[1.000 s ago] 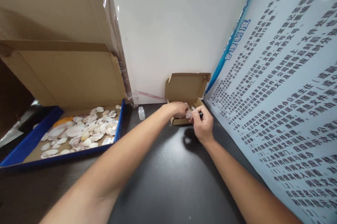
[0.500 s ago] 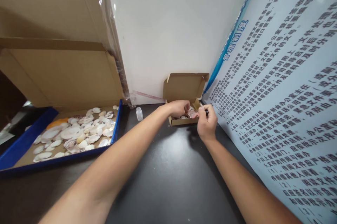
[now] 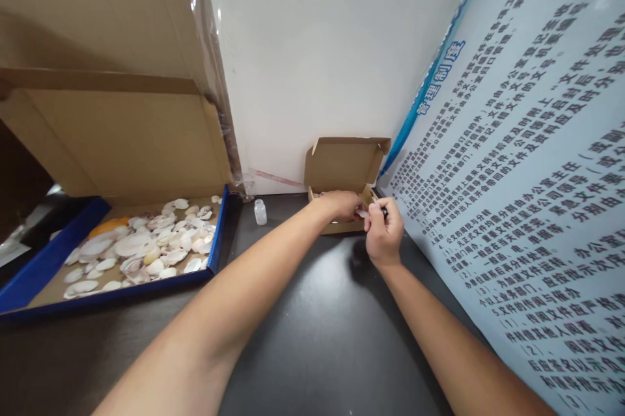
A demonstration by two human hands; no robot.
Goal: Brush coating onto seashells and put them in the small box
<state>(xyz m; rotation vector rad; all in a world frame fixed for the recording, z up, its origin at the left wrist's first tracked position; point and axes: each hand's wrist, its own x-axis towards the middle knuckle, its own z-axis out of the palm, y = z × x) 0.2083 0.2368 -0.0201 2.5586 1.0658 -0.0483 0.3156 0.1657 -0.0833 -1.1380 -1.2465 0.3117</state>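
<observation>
My left hand reaches over the small cardboard box, its fingers pinched on a whitish shell near the box's right side. Close beside it, my right hand is closed around a small thing with a black end; its full shape is hidden by the fingers. The fingertips of both hands nearly meet at the shell. My left hand and wrist cover most of what lies in the box.
A clear small bottle without a cap stands left of the box. Further left, a large blue-edged box holds many shells. A white wall rises behind, and a printed board leans along the right.
My left hand has moved right, from over the box's middle toward my right hand, and now has a whitish shell at its fingertips. My right hand has barely moved.
</observation>
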